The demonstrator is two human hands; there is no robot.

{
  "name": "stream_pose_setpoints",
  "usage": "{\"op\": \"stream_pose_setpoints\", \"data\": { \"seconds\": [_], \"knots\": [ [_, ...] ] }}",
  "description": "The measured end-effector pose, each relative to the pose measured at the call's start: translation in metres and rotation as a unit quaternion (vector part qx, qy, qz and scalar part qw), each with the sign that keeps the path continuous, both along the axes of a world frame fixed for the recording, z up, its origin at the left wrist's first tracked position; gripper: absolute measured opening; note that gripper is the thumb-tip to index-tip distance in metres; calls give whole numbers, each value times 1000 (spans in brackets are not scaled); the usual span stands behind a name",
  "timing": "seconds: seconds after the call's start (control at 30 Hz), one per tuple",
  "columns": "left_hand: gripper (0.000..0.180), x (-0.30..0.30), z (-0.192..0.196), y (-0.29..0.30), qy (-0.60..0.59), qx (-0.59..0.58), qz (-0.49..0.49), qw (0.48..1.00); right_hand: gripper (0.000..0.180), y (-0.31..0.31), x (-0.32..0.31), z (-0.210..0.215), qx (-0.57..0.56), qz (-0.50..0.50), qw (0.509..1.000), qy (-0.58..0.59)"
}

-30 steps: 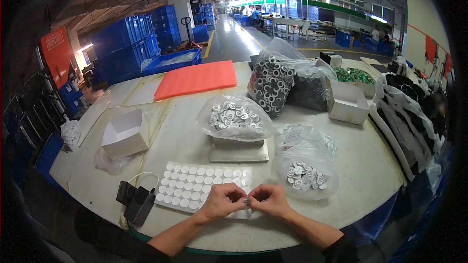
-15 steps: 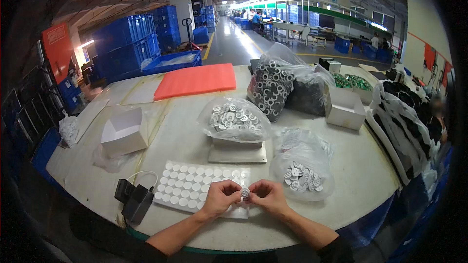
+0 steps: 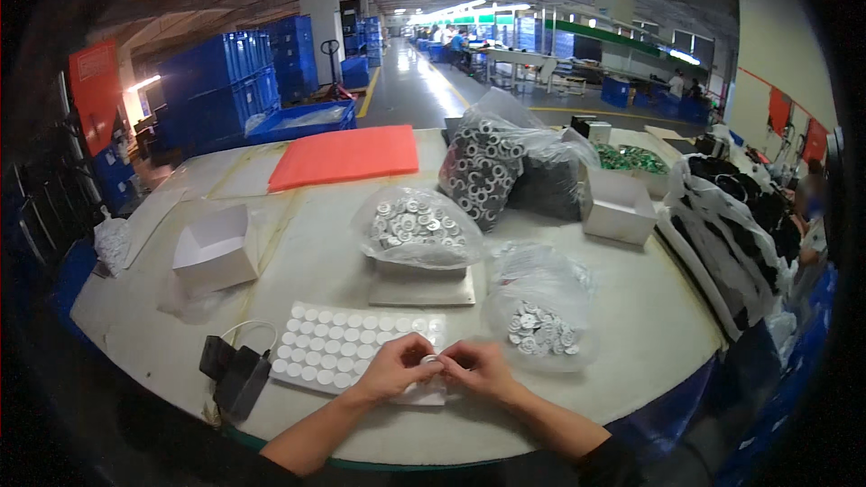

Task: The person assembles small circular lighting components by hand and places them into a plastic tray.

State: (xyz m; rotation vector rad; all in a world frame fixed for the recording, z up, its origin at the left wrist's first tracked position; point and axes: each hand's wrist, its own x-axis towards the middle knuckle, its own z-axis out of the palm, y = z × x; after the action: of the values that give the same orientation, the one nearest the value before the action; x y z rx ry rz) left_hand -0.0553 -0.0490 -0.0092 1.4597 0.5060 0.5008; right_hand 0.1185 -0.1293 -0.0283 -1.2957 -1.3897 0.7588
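Observation:
Fingertips of my left hand [image 3: 395,368] and my right hand [image 3: 476,368] meet over the right part of a sheet of round white stickers [image 3: 320,344]. Both pinch one small, round, silver-white disc [image 3: 430,359], mostly covered by the fingers. Right of my right hand, an open clear plastic bag [image 3: 577,307] holds similar pale discs [image 3: 541,329]. Beyond my hands, another bag of round silver-white pieces [image 3: 415,221] rests on a low metal-topped stand [image 3: 421,290].
A black power adapter [image 3: 242,381] with a white cable lies left of the sheet. White open boxes [image 3: 216,257] stand at left and right. Farther back are a red foam sheet [image 3: 347,155], a bag of ring-shaped parts [image 3: 483,167] and green circuit boards [image 3: 631,158]. Black-filled bags line the right edge.
The whole view has shifted slightly, so the table items appear farther left. Between my fingertips, the disc has tilted and its face shows less. Both hands keep their pinch.

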Motion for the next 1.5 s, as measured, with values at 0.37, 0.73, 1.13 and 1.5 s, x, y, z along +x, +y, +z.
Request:
{"op": "stream_pose_setpoints", "data": {
  "seconds": [0.37,0.73,1.13,1.5],
  "knots": [
    [8,-15,1,20,-125,-126,197,964,20,-36,87,27,-52,-254,909,-325],
    [26,-19,2,27,-196,-276,177,924,13,-52,68,45,-28,-270,836,-478],
    [19,-20,11,20,-47,-58,240,968,16,23,-3,-1,262,-48,952,-148],
    [18,78,67,204,50,207,305,928,24,9,6,-5,288,-27,918,-271]
  ]
}}
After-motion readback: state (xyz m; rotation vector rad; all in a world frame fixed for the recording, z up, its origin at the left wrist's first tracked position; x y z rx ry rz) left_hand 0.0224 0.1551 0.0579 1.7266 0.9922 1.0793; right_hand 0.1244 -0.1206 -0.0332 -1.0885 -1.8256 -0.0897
